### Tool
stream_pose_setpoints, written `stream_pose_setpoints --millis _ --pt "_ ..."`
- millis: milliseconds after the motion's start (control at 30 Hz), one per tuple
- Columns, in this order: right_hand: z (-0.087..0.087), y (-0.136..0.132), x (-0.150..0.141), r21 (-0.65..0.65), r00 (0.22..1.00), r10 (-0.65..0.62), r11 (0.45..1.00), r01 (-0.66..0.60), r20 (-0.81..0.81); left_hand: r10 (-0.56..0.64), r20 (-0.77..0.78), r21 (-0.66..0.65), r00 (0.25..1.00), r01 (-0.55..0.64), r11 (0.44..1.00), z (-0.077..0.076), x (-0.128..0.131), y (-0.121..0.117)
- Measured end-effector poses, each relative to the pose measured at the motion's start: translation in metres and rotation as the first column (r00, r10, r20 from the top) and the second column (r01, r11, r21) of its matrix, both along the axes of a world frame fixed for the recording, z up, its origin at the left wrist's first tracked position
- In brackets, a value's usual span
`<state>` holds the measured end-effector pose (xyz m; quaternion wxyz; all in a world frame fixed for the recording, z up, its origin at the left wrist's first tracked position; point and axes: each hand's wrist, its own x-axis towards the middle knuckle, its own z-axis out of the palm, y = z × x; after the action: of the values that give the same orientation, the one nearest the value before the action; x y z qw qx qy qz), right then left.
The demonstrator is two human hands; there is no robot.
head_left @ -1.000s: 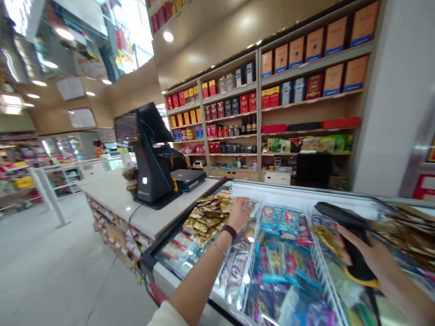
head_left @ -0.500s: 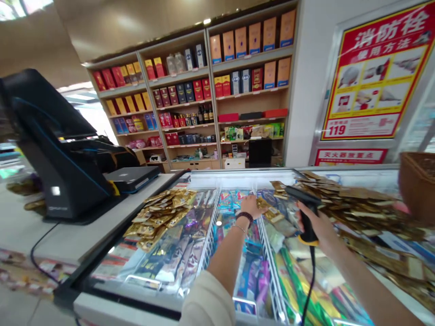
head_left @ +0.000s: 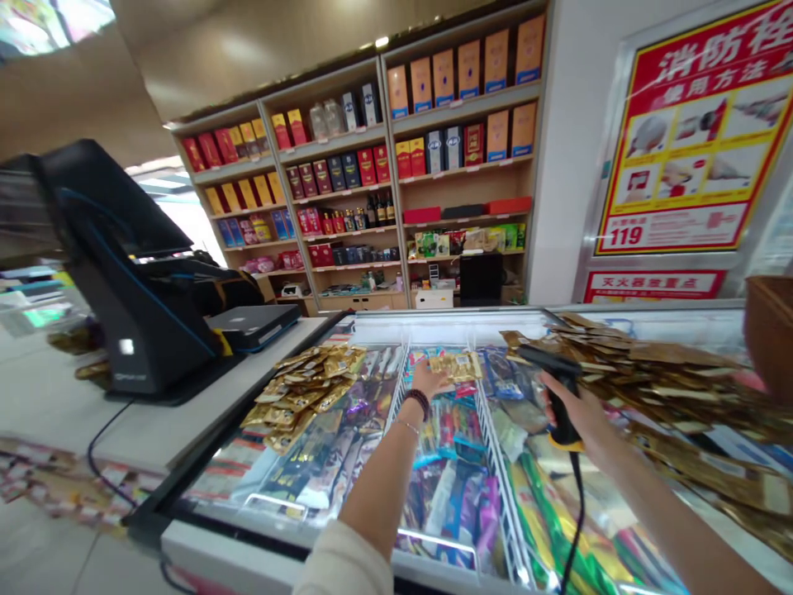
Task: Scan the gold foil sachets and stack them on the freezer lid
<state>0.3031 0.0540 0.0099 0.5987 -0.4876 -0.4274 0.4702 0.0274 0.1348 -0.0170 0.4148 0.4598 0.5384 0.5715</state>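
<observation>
My left hand [head_left: 432, 378], with a beaded bracelet at the wrist, is closed on a gold packet [head_left: 457, 367] over the middle of the glass-topped freezer. The packet sticks out to the right of my fingers. In my right hand [head_left: 565, 406] is a black handheld barcode scanner [head_left: 553, 368], its head pointing left and its cord hanging down. On the left part of the glass lies a pile of gold packets [head_left: 303, 388]. A larger, spread-out heap of gold packets [head_left: 669, 372] covers the right side, beyond the scanner.
Wrapped ice creams [head_left: 446, 487] fill the freezer beneath the glass, split by white wire dividers [head_left: 496, 450]. A black checkout terminal [head_left: 133, 281] stands on the counter [head_left: 179, 430] at left. A brown basket [head_left: 768, 330] sits at far right. Shelves of boxes [head_left: 338, 173] line the back.
My left hand has moved left with the gold packet, away from the right-hand heap. My right hand holds the scanner in nearly the same place. The view has shifted slightly.
</observation>
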Motion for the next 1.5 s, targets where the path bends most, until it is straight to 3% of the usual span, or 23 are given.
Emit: stream_pose_setpoints --millis 167,233,500,767,1133,1500 --pt "-0.002 -0.004 -0.036 -0.025 0.997 0.069 0.997 -0.068 0.043 -0.012 0.343 0.054 0.939 -0.007 0.999 -0.009 -0.038 -0.039" --pt "0.001 -0.008 -0.057 -0.007 0.989 0.126 0.992 -0.126 0.080 -0.023 0.398 0.103 0.917 -0.020 0.994 -0.016 -0.046 -0.047" --pt "0.015 -0.007 -0.136 0.153 0.944 0.273 0.941 -0.302 0.187 0.045 0.519 0.119 0.854 -0.125 0.985 -0.028 -0.058 -0.039" --pt "-0.010 -0.001 -0.126 0.086 0.925 0.268 0.950 -0.301 0.270 0.084 0.518 0.104 0.851 -0.160 0.982 -0.027 -0.073 -0.036" --pt "0.003 -0.018 -0.128 0.129 0.901 0.233 0.946 -0.297 0.365 0.093 0.496 0.085 0.863 -0.155 0.984 -0.025 -0.071 -0.038" --pt "0.000 -0.020 -0.127 0.131 0.903 0.225 0.948 -0.289 0.367 0.118 0.483 0.074 0.868 -0.175 0.982 -0.024 -0.068 -0.039"
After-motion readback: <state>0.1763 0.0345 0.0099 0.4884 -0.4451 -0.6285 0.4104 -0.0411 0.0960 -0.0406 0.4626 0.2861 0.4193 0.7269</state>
